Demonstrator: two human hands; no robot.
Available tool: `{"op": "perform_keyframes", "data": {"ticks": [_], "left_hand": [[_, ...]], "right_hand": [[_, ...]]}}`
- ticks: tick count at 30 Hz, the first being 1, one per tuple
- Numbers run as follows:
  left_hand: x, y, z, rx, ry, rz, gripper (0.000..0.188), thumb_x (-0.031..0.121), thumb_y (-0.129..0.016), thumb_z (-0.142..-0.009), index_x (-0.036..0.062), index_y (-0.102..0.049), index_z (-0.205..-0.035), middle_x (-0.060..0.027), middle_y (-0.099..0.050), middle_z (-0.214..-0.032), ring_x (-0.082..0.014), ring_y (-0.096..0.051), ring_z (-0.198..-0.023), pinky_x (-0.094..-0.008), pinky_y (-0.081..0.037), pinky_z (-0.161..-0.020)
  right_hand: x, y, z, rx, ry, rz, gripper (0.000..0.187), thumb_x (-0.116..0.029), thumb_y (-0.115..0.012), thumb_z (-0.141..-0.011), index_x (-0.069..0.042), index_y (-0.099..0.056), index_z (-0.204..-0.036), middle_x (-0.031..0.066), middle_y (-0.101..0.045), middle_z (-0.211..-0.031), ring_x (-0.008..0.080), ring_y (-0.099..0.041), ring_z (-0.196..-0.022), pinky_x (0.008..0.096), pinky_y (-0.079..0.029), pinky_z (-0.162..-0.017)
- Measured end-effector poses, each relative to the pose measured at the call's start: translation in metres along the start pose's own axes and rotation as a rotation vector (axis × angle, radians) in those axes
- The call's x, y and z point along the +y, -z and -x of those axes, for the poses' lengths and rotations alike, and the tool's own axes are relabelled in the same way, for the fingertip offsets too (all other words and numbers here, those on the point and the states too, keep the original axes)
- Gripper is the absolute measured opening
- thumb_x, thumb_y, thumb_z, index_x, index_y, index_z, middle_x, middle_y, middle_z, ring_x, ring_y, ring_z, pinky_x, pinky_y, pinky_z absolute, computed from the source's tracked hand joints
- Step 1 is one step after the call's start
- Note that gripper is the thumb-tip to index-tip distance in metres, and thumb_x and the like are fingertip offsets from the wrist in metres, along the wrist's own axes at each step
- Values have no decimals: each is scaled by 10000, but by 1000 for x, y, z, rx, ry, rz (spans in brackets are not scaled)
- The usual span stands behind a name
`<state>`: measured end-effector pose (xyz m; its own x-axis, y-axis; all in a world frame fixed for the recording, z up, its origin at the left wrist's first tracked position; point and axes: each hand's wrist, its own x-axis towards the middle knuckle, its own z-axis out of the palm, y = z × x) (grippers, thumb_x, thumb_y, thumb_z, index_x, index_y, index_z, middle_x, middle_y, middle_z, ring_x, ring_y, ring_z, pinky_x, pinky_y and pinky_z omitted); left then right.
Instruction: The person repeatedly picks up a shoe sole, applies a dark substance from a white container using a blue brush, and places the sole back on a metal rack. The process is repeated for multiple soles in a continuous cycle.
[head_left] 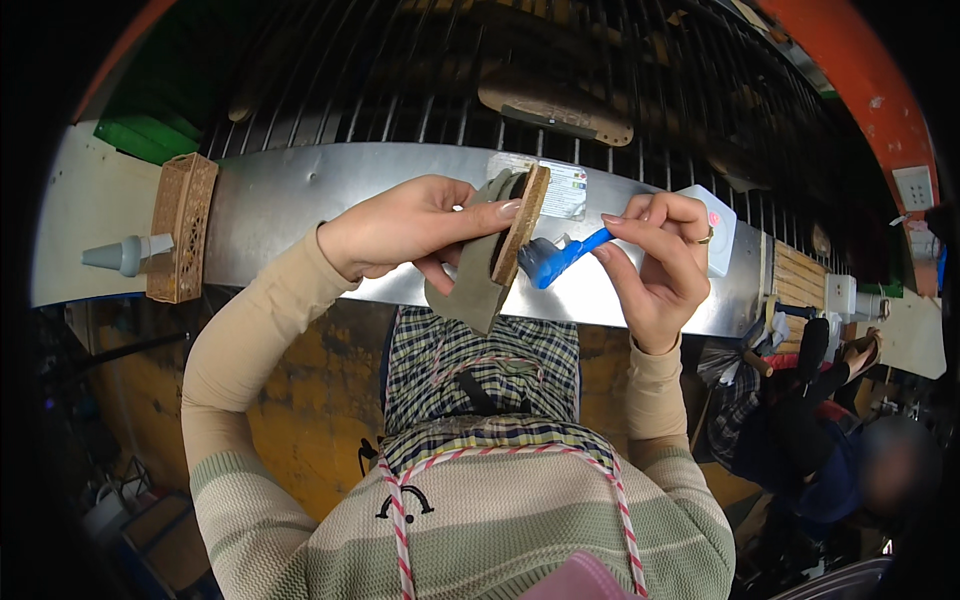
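My left hand [425, 225] is closed around a shoe-like piece [475, 280] of grey-green material, held on its edge above the bench. Along its right side runs a tan sole-like layer [524, 225], with my left thumb pressed on its upper part. From the other side, my right hand [660, 265] pinches the handle of a small blue brush [570, 262] between thumb and fingers. The dark brush head is right by the tan layer's lower part; I cannot tell whether they touch. Much of the grey-green piece is hidden behind my left fingers.
A metal bench [290, 190] runs across in front of me. At left stands a tan woven basket [180, 230] beside a grey cone-tipped thing [115, 257]. Beyond are dark rods and a brown sole-shaped piece [555, 110]. A white container [722, 235] stands at right; another person [800, 450] is beyond.
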<state>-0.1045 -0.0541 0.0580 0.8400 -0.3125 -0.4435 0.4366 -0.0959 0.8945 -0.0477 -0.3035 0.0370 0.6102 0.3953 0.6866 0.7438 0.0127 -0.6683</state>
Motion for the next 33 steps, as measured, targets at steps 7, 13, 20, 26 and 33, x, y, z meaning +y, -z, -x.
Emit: {"op": "perform_keyframes", "data": {"ticks": [7,13,20,26,33], "left_hand": [[0,4,-1,-18,34,-13,680,564,-580,-931,-106,-634,-1030,-45,-605,-685,-62,-597,-543,-175,-559,-452],[2,5,1,-8,17,-19,683,555,-573,-938,-117,-628,-1049,-41,-597,-680,-68,-600,-544,-179,-562,-453],[-14,10,-2,186,-64,-120,689,547,-593,-930,-130,-630,-1052,-109,-647,-748,-114,-642,-582,-205,-568,-479],[-31,-16,-18,767,-427,-498,498,413,-591,-973,-85,-605,-986,-139,-646,-738,-185,-653,-569,-283,-510,-480],[-38,-13,-24,883,-1086,-955,272,286,-672,-911,25,-619,-962,-134,-548,-1065,-273,-579,-821,-355,-495,-718]], "right_hand": [[-2,5,-2,-30,53,61,342,66,-825,-640,-17,-736,-960,73,-475,-1014,167,-528,-843,279,-482,-709],[-10,10,-3,-95,36,175,304,51,-831,-630,-16,-749,-915,65,-480,-981,161,-524,-825,271,-473,-687],[-15,16,-13,-183,-157,314,248,31,-818,-685,-7,-736,-916,65,-485,-942,142,-542,-780,267,-486,-667],[-9,-7,1,-55,-275,303,206,26,-804,-724,-5,-723,-911,64,-503,-912,151,-566,-782,262,-495,-685],[-14,-15,4,-36,-422,245,166,2,-793,-752,-7,-730,-905,65,-522,-904,147,-566,-766,257,-484,-660]]}}
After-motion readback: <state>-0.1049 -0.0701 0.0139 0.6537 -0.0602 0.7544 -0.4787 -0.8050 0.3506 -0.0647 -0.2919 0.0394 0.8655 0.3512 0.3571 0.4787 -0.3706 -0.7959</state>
